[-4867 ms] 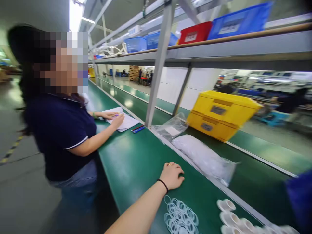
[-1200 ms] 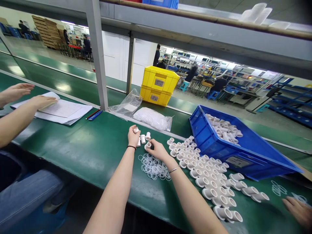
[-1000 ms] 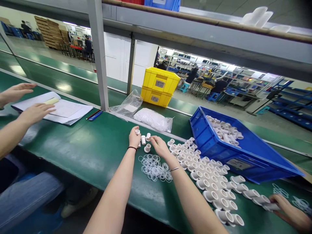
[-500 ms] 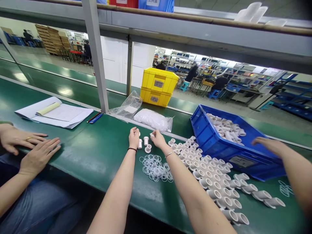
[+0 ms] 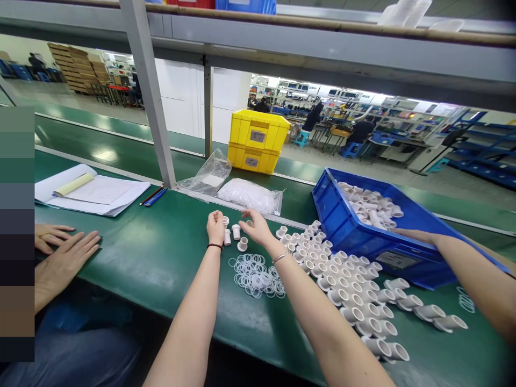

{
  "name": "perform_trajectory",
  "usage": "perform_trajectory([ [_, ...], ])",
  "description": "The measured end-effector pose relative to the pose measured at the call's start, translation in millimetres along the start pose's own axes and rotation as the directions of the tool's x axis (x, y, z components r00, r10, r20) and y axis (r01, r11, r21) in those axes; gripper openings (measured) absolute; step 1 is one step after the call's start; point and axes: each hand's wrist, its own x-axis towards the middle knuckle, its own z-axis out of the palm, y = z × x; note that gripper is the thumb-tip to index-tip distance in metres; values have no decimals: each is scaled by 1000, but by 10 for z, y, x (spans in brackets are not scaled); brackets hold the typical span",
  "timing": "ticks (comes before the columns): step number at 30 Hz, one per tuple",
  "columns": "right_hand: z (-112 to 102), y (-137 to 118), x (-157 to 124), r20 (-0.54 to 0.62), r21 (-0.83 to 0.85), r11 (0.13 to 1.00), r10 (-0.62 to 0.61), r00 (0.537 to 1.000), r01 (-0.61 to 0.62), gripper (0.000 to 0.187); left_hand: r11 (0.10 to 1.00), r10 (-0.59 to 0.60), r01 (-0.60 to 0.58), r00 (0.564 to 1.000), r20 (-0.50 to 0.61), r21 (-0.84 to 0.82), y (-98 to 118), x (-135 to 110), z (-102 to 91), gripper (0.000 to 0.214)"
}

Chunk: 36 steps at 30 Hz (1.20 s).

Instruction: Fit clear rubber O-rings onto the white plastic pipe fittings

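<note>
My left hand (image 5: 215,228) is closed, its fingertips against a white flanged plastic fitting (image 5: 226,220) that is partly hidden by them. Just to its right, my right hand (image 5: 256,228) has thumb and forefinger apart, with a small pale part (image 5: 250,222) visible by the fingers. Between and below the hands stand several loose fittings, among them an upright one (image 5: 236,231) and one with its opening facing up (image 5: 242,244). Nearer to me lies a pile of thin translucent rings (image 5: 258,277).
Rows of white fittings (image 5: 346,285) cover the bench to the right. Another person's hand (image 5: 415,235) reaches over a blue crate (image 5: 363,244) of fittings. Another person's hands (image 5: 72,260) rest at left, near papers (image 5: 108,188). A bag of white parts (image 5: 250,196) lies behind.
My right thumb and forefinger have spread apart, and my left hand stays closed by its fitting. At the crate, the other person's hand has moved left and over the fittings. The view has shifted slightly.
</note>
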Motion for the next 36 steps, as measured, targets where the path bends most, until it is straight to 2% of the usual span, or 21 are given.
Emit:
perform_trajectory([
  [1,-21,-69,-5,40,-100,995,-23,999,27,36,999,0,1,1000,-27,32,33,-16,-60,25],
  [3,-38,-200,-11,123,-301,953,6,992,31,33,994,3,5,997,-81,107,116,-93,-212,24],
  [5,-15,-307,-9,152,-413,911,81,985,-11,28,963,-3,17,999,-52,271,204,-225,-364,21],
  [9,118,-442,19,167,-478,876,169,971,-70,22,752,-97,-38,981,168,658,322,-520,-515,29],
  [12,200,-496,47,192,-505,860,193,962,-72,22,667,-102,-100,969,224,738,355,-629,-507,32],
  [15,211,-527,62,201,-516,853,214,956,-82,24,634,-87,-120,970,225,764,374,-634,-495,25],
  [18,160,-544,62,191,-520,848,229,954,-100,26,645,-52,-118,979,198,755,394,-605,-516,20],
  [22,61,-559,53,183,-513,852,225,957,-103,29,722,24,-105,992,127,684,397,-571,-545,16],
  [24,33,-566,50,191,-499,862,211,959,-91,32,777,92,-114,993,67,619,385,-557,-543,16],
  [26,35,-576,46,204,-476,877,183,962,-66,32,838,191,-172,981,17,517,370,-550,-528,17],
  [28,60,-594,38,219,-444,895,146,965,-35,29,871,321,-282,947,-32,402,357,-558,-506,19],
  [32,73,-612,20,215,-353,935,65,974,16,18,829,539,-487,828,-157,275,346,-602,-463,26],
  [34,14,-565,12,164,-309,951,36,986,17,20,820,568,-523,793,-220,234,350,-624,-442,28],
  [36,-75,-458,-14,24,-149,988,50,998,-45,26,836,549,-522,790,-272,171,362,-646,-415,28],
])
